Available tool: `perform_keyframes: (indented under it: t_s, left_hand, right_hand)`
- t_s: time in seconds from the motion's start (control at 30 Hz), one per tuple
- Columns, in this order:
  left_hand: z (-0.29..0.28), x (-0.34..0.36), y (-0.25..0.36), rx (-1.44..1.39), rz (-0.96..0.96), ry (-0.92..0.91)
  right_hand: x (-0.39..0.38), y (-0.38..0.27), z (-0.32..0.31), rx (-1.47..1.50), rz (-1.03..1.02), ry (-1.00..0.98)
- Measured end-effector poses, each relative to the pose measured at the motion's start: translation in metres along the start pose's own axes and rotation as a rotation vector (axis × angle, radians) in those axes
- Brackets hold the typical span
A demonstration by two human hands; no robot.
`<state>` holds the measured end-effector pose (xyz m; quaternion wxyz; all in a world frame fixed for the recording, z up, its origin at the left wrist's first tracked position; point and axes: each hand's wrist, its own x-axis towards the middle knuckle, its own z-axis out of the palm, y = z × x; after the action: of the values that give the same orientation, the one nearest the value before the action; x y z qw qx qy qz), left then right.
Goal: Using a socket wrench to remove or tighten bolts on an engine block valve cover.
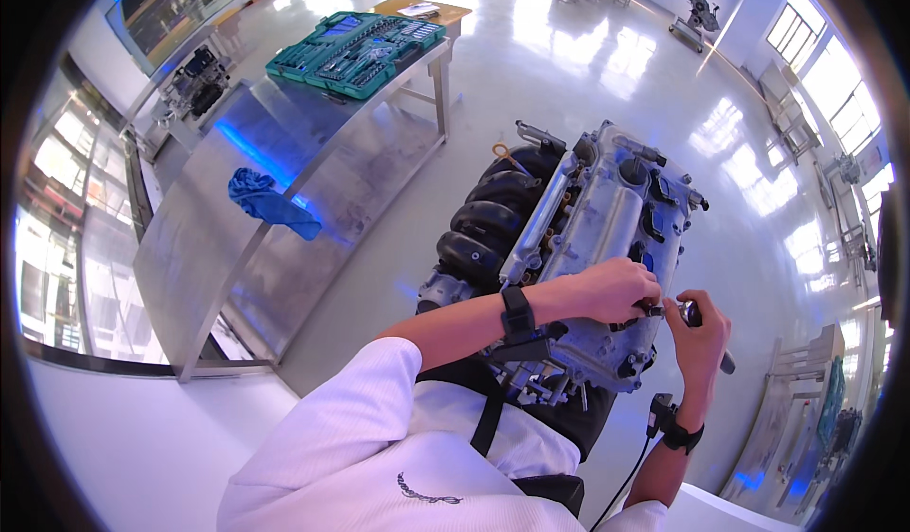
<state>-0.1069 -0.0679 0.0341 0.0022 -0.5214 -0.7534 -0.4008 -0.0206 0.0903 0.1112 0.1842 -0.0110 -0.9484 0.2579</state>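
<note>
An engine point(597, 229) with a silver-grey valve cover and a black ribbed intake manifold point(483, 229) stands in front of me. My left hand point(621, 290) reaches over the cover, its fingers pinched near a small dark piece by the cover's right side; what they hold is mostly hidden. Just to the right, my right hand point(697, 333) is closed around what looks like a ratchet wrench point(727, 362), whose dark handle end sticks out below the fingers. The two hands' fingertips nearly meet. Black ignition coils point(654, 221) sit along the cover beyond them.
To the left is a metal workbench point(204, 238) bearing a green case of sockets and tools point(355, 53) and a crumpled blue cloth point(270, 205). A wooden-topped table point(455, 15) adjoins it. Another engine on a stand point(700, 15) is far right. A black cable point(626, 485) hangs near my right forearm.
</note>
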Motion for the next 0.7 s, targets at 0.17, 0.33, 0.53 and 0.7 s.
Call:
perform_keyframes:
  t_s: [0.17, 0.33, 0.53, 0.7]
  left_hand:
    - [-0.003, -0.002, 0.004, 0.037, -0.01, 0.012]
    - [0.0, -0.003, 0.007, 0.003, -0.091, 0.045]
    - [-0.004, -0.003, 0.01, 0.0, -0.1, 0.038]
    - [-0.002, -0.003, 0.008, 0.023, -0.101, 0.039]
  right_hand:
    - [0.006, -0.009, 0.001, -0.042, -0.088, 0.022]
    - [0.01, -0.015, 0.001, -0.02, -0.035, 0.036]
    - [0.015, -0.022, 0.002, -0.131, -0.106, -0.005]
    - [0.027, -0.018, -0.002, -0.14, -0.228, -0.105]
